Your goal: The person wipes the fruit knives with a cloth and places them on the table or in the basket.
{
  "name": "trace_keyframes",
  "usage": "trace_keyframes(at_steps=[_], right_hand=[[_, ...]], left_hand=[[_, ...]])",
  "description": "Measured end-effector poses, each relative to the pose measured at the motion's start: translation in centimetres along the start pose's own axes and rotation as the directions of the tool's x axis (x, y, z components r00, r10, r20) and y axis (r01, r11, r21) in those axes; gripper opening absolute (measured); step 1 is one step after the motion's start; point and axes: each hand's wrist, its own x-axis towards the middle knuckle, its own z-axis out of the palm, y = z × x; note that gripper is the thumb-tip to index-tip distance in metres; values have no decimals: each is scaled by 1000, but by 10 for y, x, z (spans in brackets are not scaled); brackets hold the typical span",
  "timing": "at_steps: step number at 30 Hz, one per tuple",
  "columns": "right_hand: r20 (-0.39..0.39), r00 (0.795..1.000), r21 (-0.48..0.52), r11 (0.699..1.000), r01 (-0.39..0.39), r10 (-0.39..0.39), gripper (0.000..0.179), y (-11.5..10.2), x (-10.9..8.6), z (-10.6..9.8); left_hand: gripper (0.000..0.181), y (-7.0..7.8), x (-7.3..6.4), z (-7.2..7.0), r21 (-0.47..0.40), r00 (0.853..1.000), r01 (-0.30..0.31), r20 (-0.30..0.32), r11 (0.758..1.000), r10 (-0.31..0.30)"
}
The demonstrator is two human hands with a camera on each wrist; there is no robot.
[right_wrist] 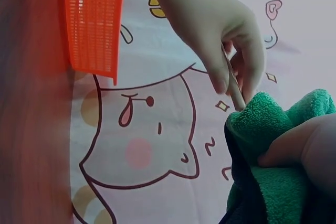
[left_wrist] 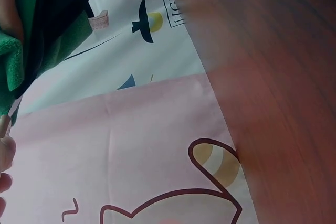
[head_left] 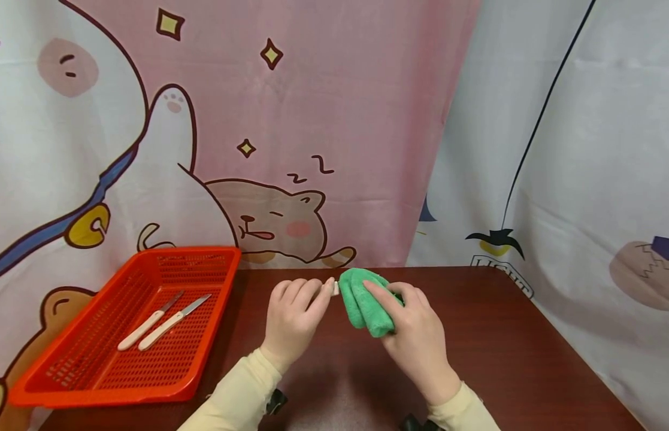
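Observation:
My left hand grips a knife by its pale handle above the table, most of the handle hidden in the fist. A green cloth with a dark underside is wrapped about the blade. Only a thin sliver of the blade shows beside the cloth in the left wrist view. My right hand holds the folded cloth, thumb on the near face and the other fingers mostly behind it. Both hands are close together near the table's middle.
On the left stands an orange-red plastic basket. Inside it lie two knives, one knife beside the other knife, blades pointing away. A dark red-brown wooden table spreads under the hands. Printed curtains hang behind its far edge.

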Motion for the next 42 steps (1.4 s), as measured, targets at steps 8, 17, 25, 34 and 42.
trace_keyframes(at_steps=[8,17,25,34,42], right_hand=[[15,998,-38,997,-62,63,86,10,-2,-6],[-4,996,-51,994,-92,92,86,22,-3,-11],[-22,992,-75,990,-122,120,81,32,-2,-19],[-45,992,-71,990,-122,119,79,35,0,-24],[-56,994,-35,995,-94,92,85,27,0,-25]], left_hand=[[18,-2,-5,0,-1,1000,21,16,1000,-21],[18,-3,-9,0,-15,998,54,33,998,-54],[21,-4,-13,0,-34,994,87,71,996,-84],[22,-8,-15,-1,-29,991,99,93,995,-96],[22,-7,-14,-2,-36,989,104,111,994,-100]])
